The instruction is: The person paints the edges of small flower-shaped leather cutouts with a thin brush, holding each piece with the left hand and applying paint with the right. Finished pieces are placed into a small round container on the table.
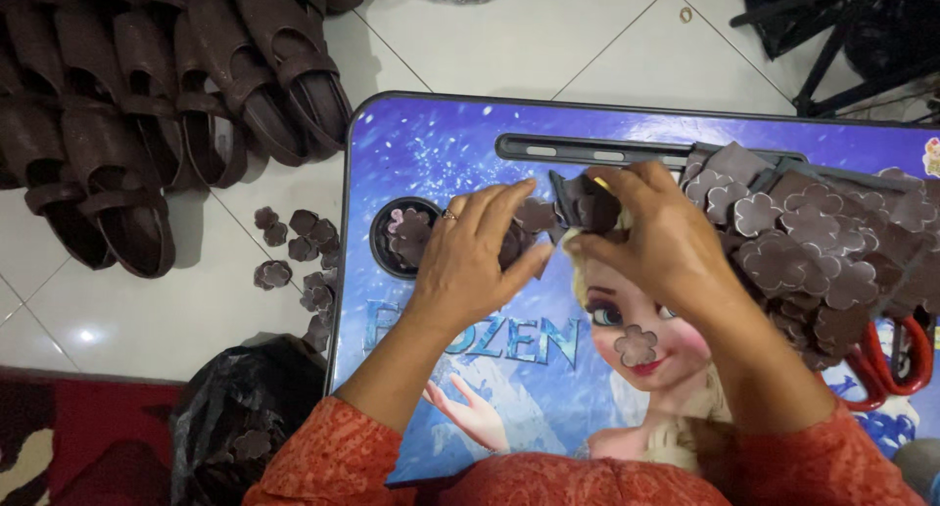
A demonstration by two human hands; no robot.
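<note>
both hands meet over a blue printed lap table (441,144): the left hand (470,261) pinches a brown flower cutout (537,215), the right hand (666,241) grips a dark piece (587,204). a pile of flower cutouts (822,251) lies right, beside red-handled scissors (896,364). brown sandals (147,95) line the tiled floor.

The table (441,144) is blue, speckled white like snow, with a cartoon figure in blond hair. Brown flower cutouts (822,261) pile at three o'clock, and one lone cutout (636,345) sits on the figure's cheek. Scissors (896,364) have red handles. Dark brown sandals (147,95) lie at ten o'clock on white tiles (548,36). Sleeves (343,457) are orange-red, finely patterned. A black bag (235,418) sits at seven o'clock.
</note>
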